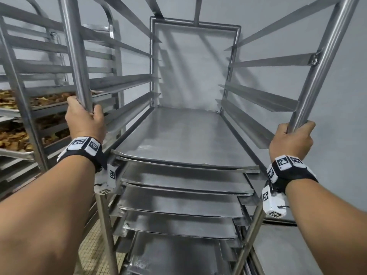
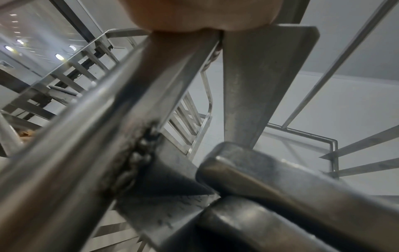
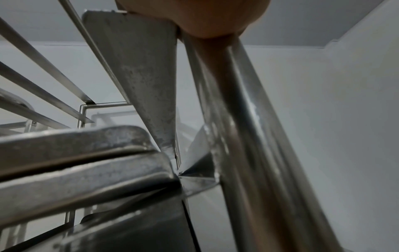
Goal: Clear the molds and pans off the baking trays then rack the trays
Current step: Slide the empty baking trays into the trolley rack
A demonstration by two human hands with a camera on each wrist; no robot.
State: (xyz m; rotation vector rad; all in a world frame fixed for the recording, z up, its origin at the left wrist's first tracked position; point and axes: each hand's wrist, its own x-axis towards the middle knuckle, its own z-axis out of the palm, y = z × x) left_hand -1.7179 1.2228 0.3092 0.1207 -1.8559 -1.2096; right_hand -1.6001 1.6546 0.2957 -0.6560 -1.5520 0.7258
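A tall steel tray rack (image 1: 155,56) stands in front of me. Several empty baking trays sit on its lower runners, the top tray (image 1: 182,135) lying flat at about wrist height. My left hand (image 1: 85,118) grips the rack's front left post (image 1: 76,50). My right hand (image 1: 292,139) grips the front right post (image 1: 321,62). In the left wrist view the palm (image 2: 200,15) presses on the post (image 2: 86,136), tray corners (image 2: 248,170) just below. The right wrist view shows the palm (image 3: 198,17) on the post (image 3: 248,136) beside stacked tray edges (image 3: 86,153).
A second rack (image 1: 19,108) at the left holds trays of browned baked food (image 1: 12,135). A grey wall (image 1: 341,126) is close behind and to the right. Small beige floor tiles (image 1: 93,249) show at the lower left. The upper runners (image 1: 258,96) carry nothing.
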